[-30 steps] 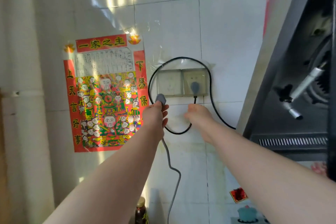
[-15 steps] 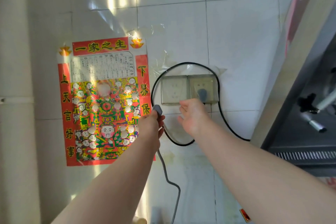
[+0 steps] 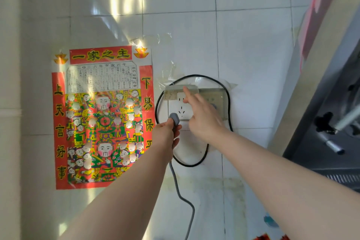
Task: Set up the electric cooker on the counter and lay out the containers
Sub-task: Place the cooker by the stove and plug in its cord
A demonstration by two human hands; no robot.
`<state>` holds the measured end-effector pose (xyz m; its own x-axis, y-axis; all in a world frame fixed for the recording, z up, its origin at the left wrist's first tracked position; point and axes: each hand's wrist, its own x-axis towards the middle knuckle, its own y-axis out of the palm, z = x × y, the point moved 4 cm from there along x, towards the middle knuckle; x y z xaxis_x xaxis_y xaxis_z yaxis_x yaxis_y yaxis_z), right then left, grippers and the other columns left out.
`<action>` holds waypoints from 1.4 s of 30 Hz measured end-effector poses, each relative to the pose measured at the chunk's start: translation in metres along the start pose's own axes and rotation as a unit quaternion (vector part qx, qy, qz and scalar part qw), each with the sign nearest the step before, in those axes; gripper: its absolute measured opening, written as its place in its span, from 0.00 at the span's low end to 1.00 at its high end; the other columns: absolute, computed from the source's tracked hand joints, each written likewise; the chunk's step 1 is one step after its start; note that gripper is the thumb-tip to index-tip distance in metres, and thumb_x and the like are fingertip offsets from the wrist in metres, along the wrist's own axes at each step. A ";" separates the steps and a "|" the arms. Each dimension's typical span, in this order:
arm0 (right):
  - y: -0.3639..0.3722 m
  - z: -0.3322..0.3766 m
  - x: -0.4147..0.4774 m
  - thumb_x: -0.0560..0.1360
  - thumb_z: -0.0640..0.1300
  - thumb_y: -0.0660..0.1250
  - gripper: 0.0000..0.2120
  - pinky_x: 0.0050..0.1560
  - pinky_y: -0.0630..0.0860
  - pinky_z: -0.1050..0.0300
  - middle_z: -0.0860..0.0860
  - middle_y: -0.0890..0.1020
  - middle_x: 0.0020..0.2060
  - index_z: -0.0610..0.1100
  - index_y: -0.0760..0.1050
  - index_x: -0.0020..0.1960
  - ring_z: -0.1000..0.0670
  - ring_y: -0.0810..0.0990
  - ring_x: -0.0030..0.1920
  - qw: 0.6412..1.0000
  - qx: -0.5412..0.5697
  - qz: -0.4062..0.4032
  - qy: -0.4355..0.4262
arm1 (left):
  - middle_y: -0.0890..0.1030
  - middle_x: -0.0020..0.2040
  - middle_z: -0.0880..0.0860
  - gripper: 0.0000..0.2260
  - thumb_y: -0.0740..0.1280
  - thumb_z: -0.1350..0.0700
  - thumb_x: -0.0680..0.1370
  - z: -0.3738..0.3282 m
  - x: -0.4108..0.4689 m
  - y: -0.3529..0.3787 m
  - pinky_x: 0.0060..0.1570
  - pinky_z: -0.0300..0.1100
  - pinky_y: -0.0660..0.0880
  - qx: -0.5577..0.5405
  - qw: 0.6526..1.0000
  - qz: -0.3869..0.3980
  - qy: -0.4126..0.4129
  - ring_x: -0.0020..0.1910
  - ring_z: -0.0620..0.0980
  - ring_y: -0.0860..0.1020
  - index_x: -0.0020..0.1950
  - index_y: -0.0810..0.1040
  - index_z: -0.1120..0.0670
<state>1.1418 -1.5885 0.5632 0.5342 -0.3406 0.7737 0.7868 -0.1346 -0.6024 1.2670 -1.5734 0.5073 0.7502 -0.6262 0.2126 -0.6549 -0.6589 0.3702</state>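
My left hand [image 3: 167,134] grips a grey plug [image 3: 174,119] whose grey cord [image 3: 181,197] hangs down out of view. The plug is just below and left of a white wall socket [image 3: 180,110], close to its lower corner. My right hand [image 3: 202,115] reaches up to the socket and its index finger holds the clear splash cover [image 3: 181,88] raised, so the socket's holes show. The neighbouring socket on the right is partly hidden behind my right hand. The cooker and the containers are out of view.
A black cable [image 3: 194,163] loops around the sockets on the white tiled wall. A red and yellow printed poster [image 3: 101,119] hangs to the left. A steel range hood [image 3: 331,122] juts in at the right.
My right hand rose from below the sockets and lifted the left socket's cover. My left hand moved the grey plug up and right, closer to the socket. The view moved nearer the wall.
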 end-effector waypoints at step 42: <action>-0.022 -0.017 0.014 0.70 0.36 0.61 0.45 0.71 0.51 0.49 0.50 0.45 0.77 0.65 0.43 0.75 0.47 0.46 0.76 0.982 -0.188 -0.008 -0.007 | 0.77 0.37 0.51 0.13 0.69 0.47 0.75 -0.003 0.045 0.018 0.44 0.45 0.73 0.166 0.967 -0.118 0.156 0.41 0.54 0.76 0.38 0.71 0.53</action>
<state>1.1262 -1.6060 0.5837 0.5298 -0.3227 0.7844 0.6264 -0.4747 -0.6183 1.2891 -1.6115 0.5263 0.8395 -0.3200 0.4392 -0.4168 -0.8977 0.1426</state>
